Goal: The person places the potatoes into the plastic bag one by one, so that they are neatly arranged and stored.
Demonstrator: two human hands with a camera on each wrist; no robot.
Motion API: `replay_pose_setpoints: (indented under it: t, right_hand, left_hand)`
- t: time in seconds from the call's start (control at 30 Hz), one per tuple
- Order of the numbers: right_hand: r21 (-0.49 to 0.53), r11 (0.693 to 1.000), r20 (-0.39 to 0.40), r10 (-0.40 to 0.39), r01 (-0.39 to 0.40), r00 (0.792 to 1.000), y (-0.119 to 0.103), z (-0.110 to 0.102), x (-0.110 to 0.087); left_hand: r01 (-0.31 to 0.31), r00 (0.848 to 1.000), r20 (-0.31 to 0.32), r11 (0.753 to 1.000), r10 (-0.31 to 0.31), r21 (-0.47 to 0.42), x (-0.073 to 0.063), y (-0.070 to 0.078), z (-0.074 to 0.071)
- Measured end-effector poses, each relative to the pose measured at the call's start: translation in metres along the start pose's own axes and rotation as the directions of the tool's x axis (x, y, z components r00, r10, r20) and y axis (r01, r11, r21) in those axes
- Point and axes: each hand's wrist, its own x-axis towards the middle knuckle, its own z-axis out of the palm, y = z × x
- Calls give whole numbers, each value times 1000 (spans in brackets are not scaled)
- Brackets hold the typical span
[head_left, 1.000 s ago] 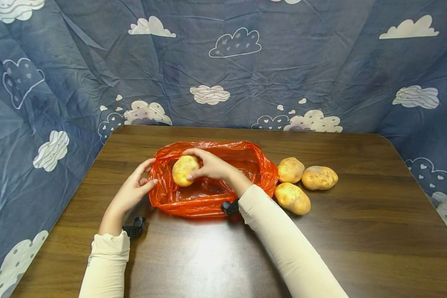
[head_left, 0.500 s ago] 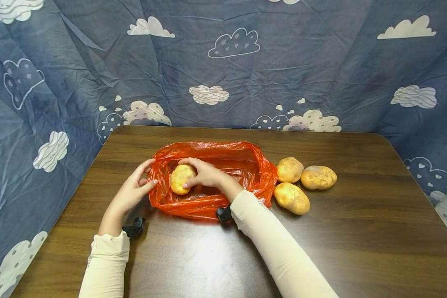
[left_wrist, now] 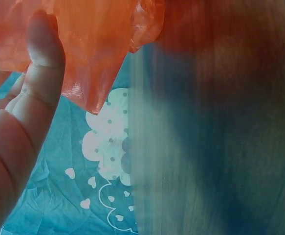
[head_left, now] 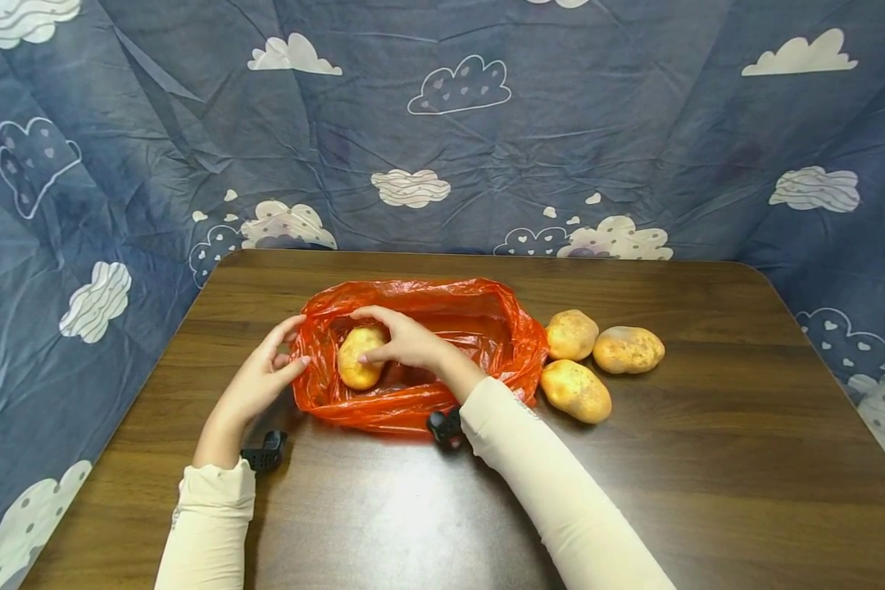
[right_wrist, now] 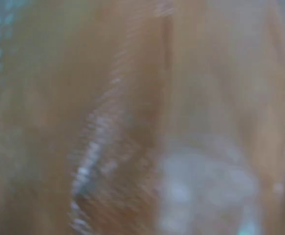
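Here, on a brown wooden table [head_left: 745, 426], a red plastic bag [head_left: 391, 416] is spread mouth-up before two outstretched arms in cream sleeves [head_left: 553, 483], the right one slanted inward. The bag's left rim is touched by the left hand [head_left: 258, 378], its thumb and forefinger held apart. The right hand [head_left: 411, 342] is poised over the bag, thumb and fingers parted wide. Three potatoes [head_left: 575, 392] are grouped by the bag's right end; a single potato [head_left: 356, 370], partly covered by the right thumb, is seen inside, at the left.

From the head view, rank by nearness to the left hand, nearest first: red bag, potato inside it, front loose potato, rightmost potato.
1. Red bag: touching the left hand.
2. Inside potato: in the bag's left end.
3. Front loose potato: right of the bag.
4. Rightmost potato: farther right.
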Motion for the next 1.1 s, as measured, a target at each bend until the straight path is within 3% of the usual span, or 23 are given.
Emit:
replay_pose_setpoints:
  t: [0.4, 0.73, 0.87, 0.97, 1.1]
  right_hand:
    - [76, 991, -67, -107, 112, 992, -24, -19, -13]
    - [0, 983, -146, -183, 185, 972, -44, -43, -42]
    - [-55, 975, -179, -221, 214, 959, -41, -55, -54]
    - [-62, 968, -215, -251, 244, 944, -40, -65, -65]
    - [-63, 955, -268, -296, 290, 917, -40, -76, -81]
  left_hand:
    - [-6, 1000, 0, 1000, 6, 18, -1, 3, 0]
    - [-14, 1000, 1, 1000, 14, -16, 1, -6, 0]
    - [-11, 1000, 2, 1000, 11, -4, -1, 4, 2]
    - [-2, 1000, -1, 1000, 2, 0, 0, 1, 2]
    - [1, 1000, 0, 1000, -1, -1, 2, -14, -1]
